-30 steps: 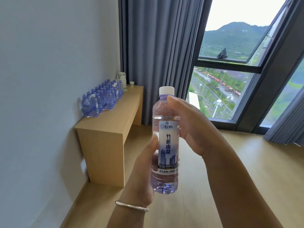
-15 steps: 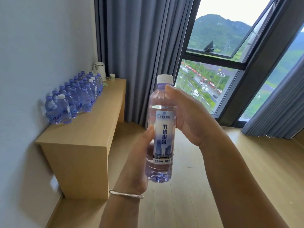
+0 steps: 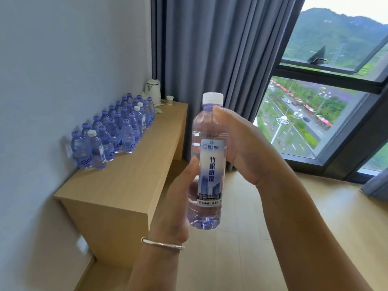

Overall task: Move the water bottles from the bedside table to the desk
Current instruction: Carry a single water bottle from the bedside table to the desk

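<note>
Water bottle [image 3: 210, 164] upright, gripped by both hands [image 3: 212, 171].

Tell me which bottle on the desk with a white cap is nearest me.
The white-capped bottle at the near end of the rows on the desk, beside a purple-capped bottle; two other white caps sit farther back.

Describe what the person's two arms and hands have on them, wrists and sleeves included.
Both forearms are bare as far as the frame shows, with no sleeve, glove or watch in view. The left hand has a thin, plain silver metal bangle sitting loosely round its wrist. The right hand and its wrist carry nothing visible; no rings show on the fingers that can be seen.
</note>
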